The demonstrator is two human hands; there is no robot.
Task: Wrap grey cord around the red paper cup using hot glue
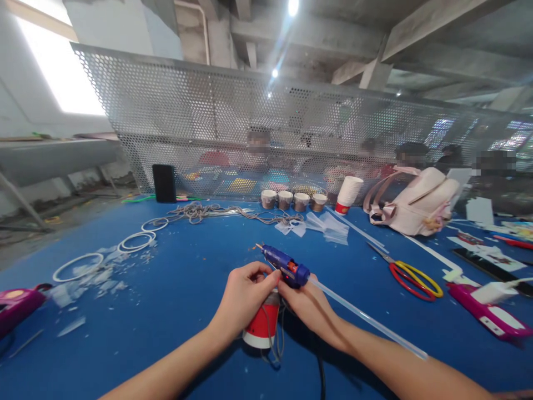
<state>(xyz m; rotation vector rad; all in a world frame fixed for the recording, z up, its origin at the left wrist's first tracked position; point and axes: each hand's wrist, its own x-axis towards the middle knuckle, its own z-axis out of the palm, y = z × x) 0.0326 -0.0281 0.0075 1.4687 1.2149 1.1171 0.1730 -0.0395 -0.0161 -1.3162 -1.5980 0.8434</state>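
Note:
A red paper cup with a white rim hangs rim-down between my hands, grey cord wound about its upper end and trailing in loops. My left hand is closed at the top of this cup, thumb and fingers pinched together; whether they press the cord or the cup wall is hidden. My right hand is closed round a blue hot glue gun, whose handle is out of sight. Its nozzle points to the far left, above my left fingers. A long clear glue stick sticks out of its back, over my right forearm.
Behind lie tangled grey cord, several wrapped cups, stacked paper cups and plastic scraps. Scissors, a pink power strip and a backpack are right; white rings left. A perforated screen stands behind.

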